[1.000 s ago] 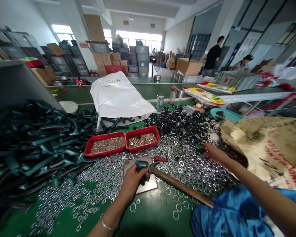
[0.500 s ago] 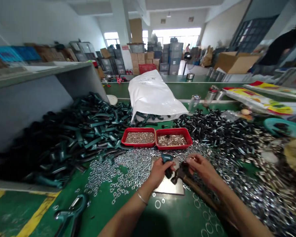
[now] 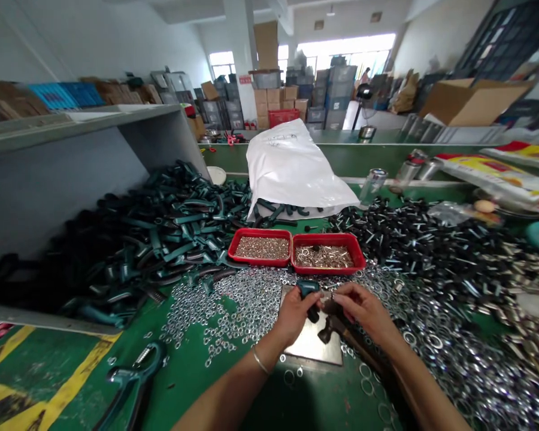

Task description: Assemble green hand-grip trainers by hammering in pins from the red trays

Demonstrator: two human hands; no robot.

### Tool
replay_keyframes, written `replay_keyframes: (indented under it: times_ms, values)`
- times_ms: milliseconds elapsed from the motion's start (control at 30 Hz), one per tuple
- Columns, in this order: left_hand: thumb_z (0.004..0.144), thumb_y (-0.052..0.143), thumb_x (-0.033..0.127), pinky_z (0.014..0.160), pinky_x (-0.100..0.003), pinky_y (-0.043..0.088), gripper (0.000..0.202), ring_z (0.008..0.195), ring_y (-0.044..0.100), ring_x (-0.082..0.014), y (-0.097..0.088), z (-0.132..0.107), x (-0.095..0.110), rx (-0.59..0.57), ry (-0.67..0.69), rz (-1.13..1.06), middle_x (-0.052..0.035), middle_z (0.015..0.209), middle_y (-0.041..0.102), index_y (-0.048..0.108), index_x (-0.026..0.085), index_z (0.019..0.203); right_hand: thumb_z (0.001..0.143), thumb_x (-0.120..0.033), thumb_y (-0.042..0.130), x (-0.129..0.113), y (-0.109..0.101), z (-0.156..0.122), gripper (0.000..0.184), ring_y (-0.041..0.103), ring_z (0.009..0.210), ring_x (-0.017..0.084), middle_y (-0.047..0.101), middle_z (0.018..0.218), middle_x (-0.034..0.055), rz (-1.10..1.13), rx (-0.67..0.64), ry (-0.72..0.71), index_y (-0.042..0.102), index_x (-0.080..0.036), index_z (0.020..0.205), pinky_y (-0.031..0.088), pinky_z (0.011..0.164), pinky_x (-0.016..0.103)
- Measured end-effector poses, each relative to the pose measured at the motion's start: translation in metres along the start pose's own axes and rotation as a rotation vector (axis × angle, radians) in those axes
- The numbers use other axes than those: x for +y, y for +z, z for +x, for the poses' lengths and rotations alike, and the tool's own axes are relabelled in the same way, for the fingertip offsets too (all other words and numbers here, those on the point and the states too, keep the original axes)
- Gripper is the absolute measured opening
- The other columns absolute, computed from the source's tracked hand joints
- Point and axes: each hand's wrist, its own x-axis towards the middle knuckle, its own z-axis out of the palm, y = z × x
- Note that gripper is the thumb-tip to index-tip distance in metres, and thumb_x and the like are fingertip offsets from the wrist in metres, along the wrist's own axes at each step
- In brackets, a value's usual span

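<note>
My left hand [image 3: 291, 316] is closed around a teal-and-black plastic handle piece [image 3: 308, 288], held above a flat metal plate [image 3: 317, 348]. My right hand [image 3: 366, 308] is pinched just right of that piece, its fingertips close to the handle's end. Something small and metallic seems to be in the pinch, too small to name. Beneath my right hand a hammer [image 3: 336, 325] lies across the plate, its wooden shaft partly hidden by my forearm. Small metal nuts [image 3: 238, 308] are spread left of the plate, and metal rings [image 3: 435, 341] to the right.
Two red trays [image 3: 291, 261] of small metal parts stand beyond my hands. Teal handles [image 3: 184, 218] are heaped left beside a grey shelf [image 3: 161, 140]. Black-headed bolts [image 3: 395, 236] cover the right side. A white sack [image 3: 296, 170] lies behind; a loose teal tool [image 3: 137, 377] is front left.
My right hand has moved left to the handle piece, bringing its fingertips near the piece's end. My left hand keeps its hold. The whole view has shifted, so things appear farther right.
</note>
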Motion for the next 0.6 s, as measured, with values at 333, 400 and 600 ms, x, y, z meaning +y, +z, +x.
replay_keyframes:
  times_ms: [333,400,600]
  values:
    - [0.079,0.072,0.038,0.056,-0.022,0.045,0.030,0.055,0.057,-0.0097,-0.0019,-0.0029,-0.0044,-0.088,-0.024,0.127,-0.0026,0.075,0.067,0.061,0.014,0.092,0.085,-0.049,0.064,-0.0041,0.0025,-0.0033,0.026,0.049,0.060,0.014,0.061,0.072,-0.0017,0.015,-0.062,0.015,0.062,-0.022,0.086,0.037,0.054,0.027]
    - [0.078,0.073,0.038,0.057,-0.022,0.045,0.030,0.055,0.057,-0.0097,-0.0018,-0.0031,-0.0039,-0.091,-0.022,0.124,-0.0026,0.075,0.067,0.061,0.014,0.092,0.084,-0.051,0.064,-0.0044,0.0015,-0.0033,0.029,0.047,0.057,0.013,0.060,0.068,-0.0022,0.011,-0.059,0.025,0.062,-0.022,0.084,0.035,0.052,0.026]
    - [0.078,0.073,0.042,0.057,-0.022,0.045,0.034,0.057,0.059,-0.0109,-0.0016,-0.0032,-0.0034,-0.083,-0.027,0.118,-0.0033,0.075,0.068,0.062,0.014,0.091,0.083,-0.052,0.067,-0.0044,0.0018,-0.0060,0.031,0.044,0.049,0.010,0.057,0.065,-0.0050,0.120,-0.126,0.069,0.058,-0.022,0.088,0.032,0.046,0.024]
